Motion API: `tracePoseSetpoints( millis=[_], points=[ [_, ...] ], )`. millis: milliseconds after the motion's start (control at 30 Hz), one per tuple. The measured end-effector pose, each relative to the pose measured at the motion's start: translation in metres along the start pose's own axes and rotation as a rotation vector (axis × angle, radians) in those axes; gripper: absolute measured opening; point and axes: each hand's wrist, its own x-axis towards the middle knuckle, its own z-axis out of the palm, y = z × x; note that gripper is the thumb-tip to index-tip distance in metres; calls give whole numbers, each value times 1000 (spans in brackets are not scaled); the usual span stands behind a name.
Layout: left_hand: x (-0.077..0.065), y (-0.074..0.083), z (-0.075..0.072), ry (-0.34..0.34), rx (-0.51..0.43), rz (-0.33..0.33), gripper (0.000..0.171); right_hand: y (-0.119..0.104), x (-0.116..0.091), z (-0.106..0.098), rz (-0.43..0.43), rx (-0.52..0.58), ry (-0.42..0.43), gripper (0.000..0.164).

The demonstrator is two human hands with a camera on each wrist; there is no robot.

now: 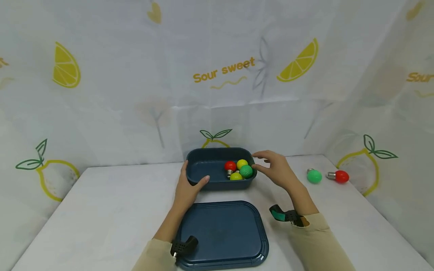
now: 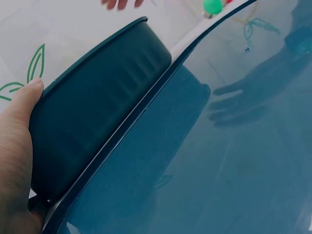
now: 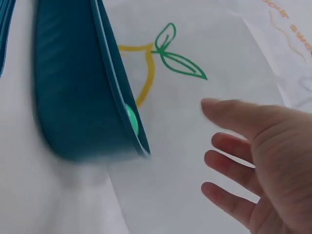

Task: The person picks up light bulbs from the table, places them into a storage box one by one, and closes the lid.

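At the box [image 1: 223,185], left hand [image 1: 185,188] gripping; right hand [image 1: 277,170] near, apart.

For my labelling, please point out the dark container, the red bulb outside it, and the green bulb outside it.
Container [image 1: 222,186]: head view, front wall.
Red bulb [image 1: 341,177]: head view, red globe.
Green bulb [image 1: 314,176]: head view, green globe.

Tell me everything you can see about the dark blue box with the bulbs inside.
The box is dark blue and looks like plastic, oblong with rounded corners, a rim and faint ribs on its outer wall. It is upright and open-topped, beyond the lid. Towards its right end lie a red bulb, a green bulb and two yellow bulbs; its left part is bare. The left grip holds its left end, thumb against the front wall. The right grip is near the right end, not touching.
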Motion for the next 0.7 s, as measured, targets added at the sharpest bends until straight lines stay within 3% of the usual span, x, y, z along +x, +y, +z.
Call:
tracePoseSetpoints(
  millis=[133, 333, 700],
  points=[
    [1, -1, 0, -1, 2, -6, 103, 7, -8, -19, -12, -57, 87, 33],
    [2, -3, 1, 6, 17, -6, 103, 21, -18, -45, -17, -133, 141, 32],
    [2, -4, -1, -14, 9, -3, 103, 55, -36, -73, 89, -90, 290, 36]
  ],
)
